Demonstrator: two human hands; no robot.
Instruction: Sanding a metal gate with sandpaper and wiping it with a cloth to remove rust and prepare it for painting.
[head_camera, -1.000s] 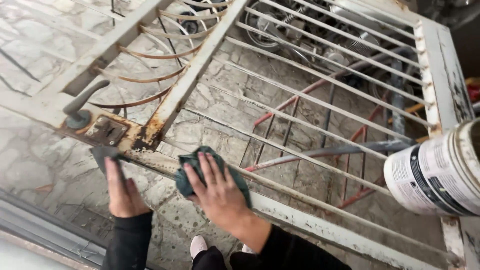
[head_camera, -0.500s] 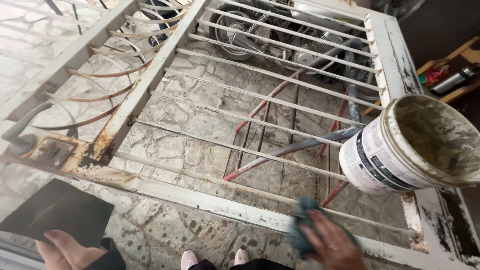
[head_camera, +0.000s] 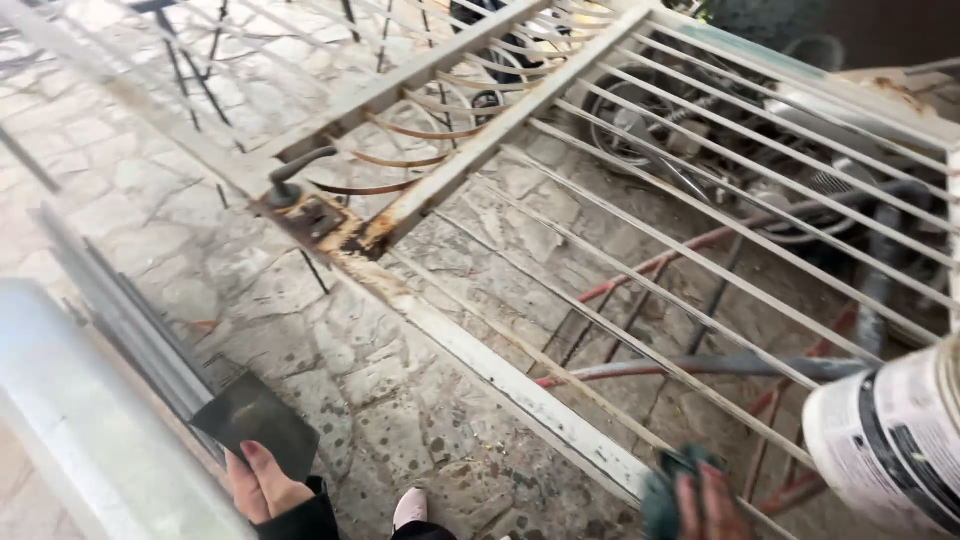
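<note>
Left hand (head_camera: 262, 487) w/ scraper (head_camera: 256, 422) now higher, blade up-left.

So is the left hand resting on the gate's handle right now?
No. The left hand is low near the paving, holding a dark flat blade, well apart from the handle up on the gate.
</note>
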